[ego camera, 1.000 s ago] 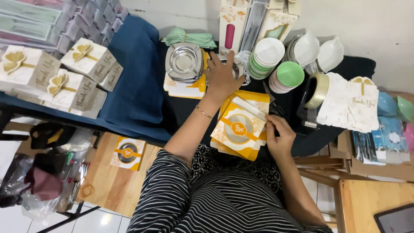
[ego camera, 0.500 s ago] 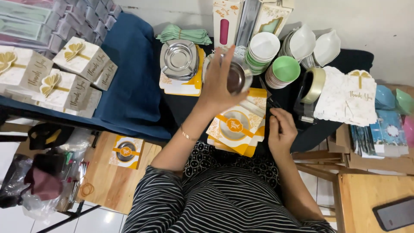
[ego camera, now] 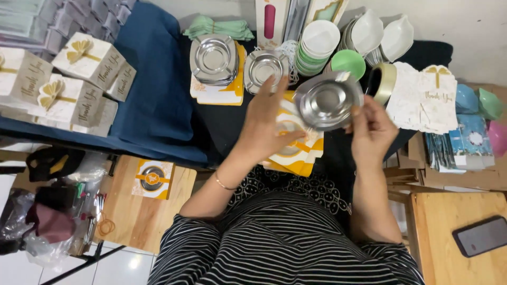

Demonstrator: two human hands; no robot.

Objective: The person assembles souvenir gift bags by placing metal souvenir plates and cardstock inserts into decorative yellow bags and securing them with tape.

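Since half a second ago, the steel ashtray has crossed from the left hand over to the right hand. Right fingers pinch its lower right rim, bowl tilted and facing up toward the camera, held above the dark cloth. Left hand now loose, fingers spread, nothing in it; its fingertips sit just left of the ashtray's rim, can't tell if they touch. Palm hovers over the stack of yellow-and-white flat cartons, which lies under both hands at the table edge.

Behind the left hand: a second steel ashtray sits on the cloth, and a pile of the same ashtrays rests on more yellow cartons to its left. Stacked green and white bowls stand further back, one green bowl just behind the held ashtray. Roll of tape stands near the right hand. White gift boxes with gold bows lie far left on the blue cloth. Phone on the wooden stool, lower right.
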